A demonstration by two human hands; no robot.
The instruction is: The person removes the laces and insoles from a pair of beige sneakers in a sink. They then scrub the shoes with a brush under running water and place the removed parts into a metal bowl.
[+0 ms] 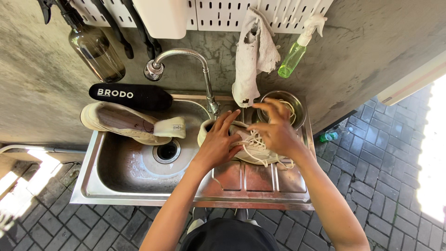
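Shoe in hand: a white sneaker [241, 144] lies on the ribbed drainboard of the steel sink [139, 186], just right of the basin, its laces loose.
Left hand [218, 142]: laid flat on the sneaker's heel end, fingers spread, pressing rather than gripping.
Right hand [276, 130]: over the sneaker's front, fingertips pinched on a white lace [255, 151] that trails over the side.
Metal bowl [283, 104]: just behind the sneaker, partly hidden by the right hand.
Faucet [204, 76]: behind the sneaker, arching left over the basin.
Second shoe [125, 123]: well left of the sneaker, on the basin's far rim.
Black insole [130, 95]: behind the second shoe.
White rag [253, 56]: hangs on the wall above the sneaker.
Green spray bottle [295, 53]: just right of the rag.
Brown glass bottle [95, 51]: far left on the wall.
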